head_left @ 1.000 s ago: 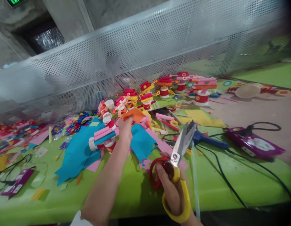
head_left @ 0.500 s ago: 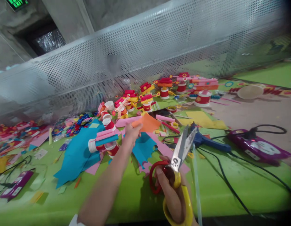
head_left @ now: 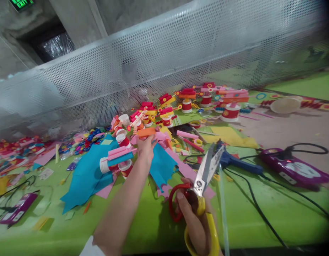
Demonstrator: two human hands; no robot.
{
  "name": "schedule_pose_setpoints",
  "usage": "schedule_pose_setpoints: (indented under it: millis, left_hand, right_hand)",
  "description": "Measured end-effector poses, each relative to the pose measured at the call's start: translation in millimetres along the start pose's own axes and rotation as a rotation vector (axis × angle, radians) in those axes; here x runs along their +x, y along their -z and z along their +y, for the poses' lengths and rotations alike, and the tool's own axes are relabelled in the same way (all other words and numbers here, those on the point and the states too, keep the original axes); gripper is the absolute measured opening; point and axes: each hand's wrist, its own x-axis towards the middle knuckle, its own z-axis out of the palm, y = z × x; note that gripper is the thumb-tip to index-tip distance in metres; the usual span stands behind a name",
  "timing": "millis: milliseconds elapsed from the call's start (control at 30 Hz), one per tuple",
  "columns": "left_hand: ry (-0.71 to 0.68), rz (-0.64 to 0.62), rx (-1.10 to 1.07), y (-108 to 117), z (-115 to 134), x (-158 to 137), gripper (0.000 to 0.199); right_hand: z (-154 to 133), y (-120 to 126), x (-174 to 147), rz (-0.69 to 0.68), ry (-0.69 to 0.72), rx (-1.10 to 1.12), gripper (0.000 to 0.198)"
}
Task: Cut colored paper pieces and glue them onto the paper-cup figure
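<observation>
My right hand (head_left: pixel 192 217) is wrapped round the handles of a pair of scissors (head_left: pixel 200 185), one loop red and one yellow. Their metal blades are parted and point away from me. Farther out, my left hand (head_left: pixel 145 149) reaches over the table with its fingers closed at an orange sheet (head_left: pixel 146 132), which looks folded or edge-on; the fingertips are partly hidden. Pink pieces (head_left: pixel 161 136) lie just beside those fingers. Below and right of the hand is a blue sheet (head_left: pixel 162 165) with a cut, ragged edge. A paper cup with pink and blue rolls (head_left: pixel 119 156) lies to its left.
A blue glue gun (head_left: pixel 240 163) and a purple power strip (head_left: pixel 295 169) with black cables lie at the right. Cup models with coloured rolls (head_left: pixel 231 106) line the back, before a perforated metal screen (head_left: pixel 164 60). A large blue sheet (head_left: pixel 87 170) spreads at the left.
My left hand has shifted slightly left and the orange sheet has moved left with it, now showing narrower. Pink pieces behind it have come into view. The right hand and scissors have hardly moved.
</observation>
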Motion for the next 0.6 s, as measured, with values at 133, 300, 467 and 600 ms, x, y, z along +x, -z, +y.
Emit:
schedule_pose_setpoints:
  millis: [133,300,467,600]
  left_hand:
    - [-0.017,-0.030,0.071,2.6,0.2,-5.1,0.094]
    - [-0.042,-0.119,0.304,7.2,-1.2,-12.9,0.094]
    - [-0.204,-0.120,0.581,-3.8,1.0,5.9,0.054]
    - [-0.291,-0.142,0.856,-30.6,5.4,38.5,0.036]
  right_hand:
    - [2.0,0.9,-0.9,0.005,-0.007,-0.013,0.042]
    - [1.6,1.7,0.9,0.020,0.001,-0.019,0.040]
    - [-4.4,-1.3,0.0,0.006,0.008,0.005,0.037]
    - [-10.2,-5.6,-2.8,0.020,0.022,0.014,0.036]
